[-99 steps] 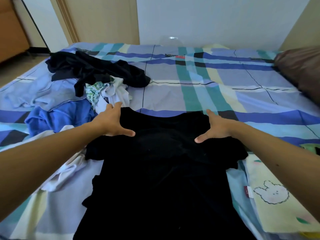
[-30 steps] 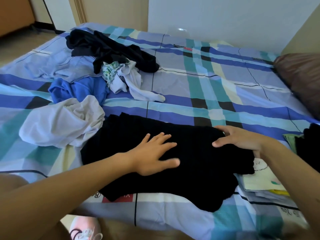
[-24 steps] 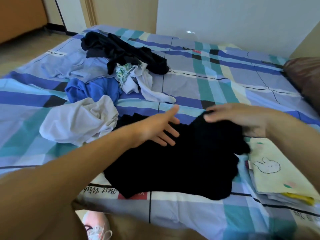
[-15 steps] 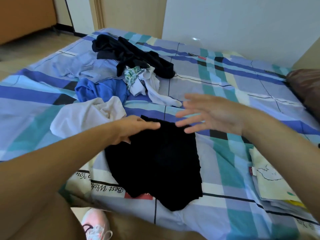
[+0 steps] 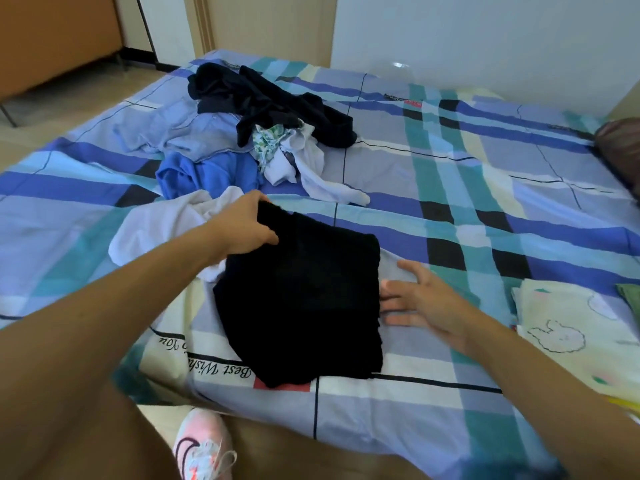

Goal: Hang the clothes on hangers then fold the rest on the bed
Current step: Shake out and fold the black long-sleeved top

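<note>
The bed (image 5: 450,188), under a sheet plaid in blue, teal and cream, fills most of the view. Near its front edge, at about six o'clock from the bed's middle, lies the black garment (image 5: 304,299), folded into a rough rectangle and flat on the sheet.

From ten to twelve o'clock of it spreads a heap of loose clothes. A dark garment (image 5: 273,98) lies farthest back, with a pale blue shirt (image 5: 180,133) to its left. A bright blue piece (image 5: 207,174) lies nearer, with a white garment (image 5: 162,223) crumpled just beside the black one. A white top (image 5: 304,164) with a floral scrap (image 5: 268,142) sits at twelve o'clock.

At three o'clock, well apart, a folded stack (image 5: 568,323) with a rabbit drawing on top lies by the bed's right side.

The left hand (image 5: 242,223) is at the black garment's eleven o'clock corner. Its fingers curl over the far edge and its thumb lies on top, so it pinches that corner and lifts it slightly. The right hand (image 5: 426,303) is at three o'clock, palm down on the sheet with fingers straight and spread. The fingertips (image 5: 388,299) reach the garment's right edge, somewhat blurred.

A brown pillow (image 5: 620,147) shows at the frame's two o'clock edge, and a pink-and-white shoe (image 5: 202,448) on the floor at six o'clock.
</note>
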